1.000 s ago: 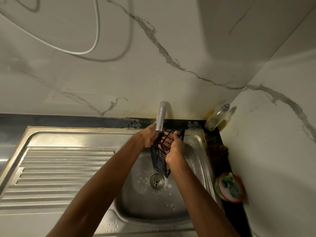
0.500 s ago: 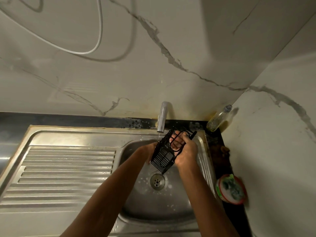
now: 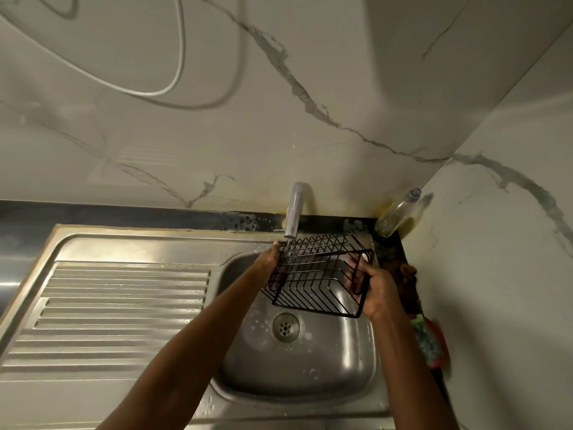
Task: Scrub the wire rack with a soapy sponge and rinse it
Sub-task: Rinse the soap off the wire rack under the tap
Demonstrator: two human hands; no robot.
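A black wire rack (image 3: pixel 319 274) is held over the steel sink basin (image 3: pixel 347 361), lying wide with its open side toward me. A thin stream of water from the grey tap (image 3: pixel 294 214) falls on its far left corner. My left hand (image 3: pixel 269 259) holds the rack's left end; most of its fingers are hidden behind the wires. My right hand (image 3: pixel 373 288) grips the right end, fingers curled round the rim wire. A green sponge (image 3: pixel 426 338) lies in a red dish on the dark ledge to the right.
A ribbed steel drainboard (image 3: pixel 117 311) stretches left of the basin. A clear bottle (image 3: pixel 397 214) leans in the back right corner. The drain (image 3: pixel 286 326) lies below the rack. Marble walls close in behind and on the right; a white cable (image 3: pixel 179 57) hangs on the back wall.
The rack has turned from standing on end to lying wide under the tap. My right hand slid to its right end and my left hand to the left end.
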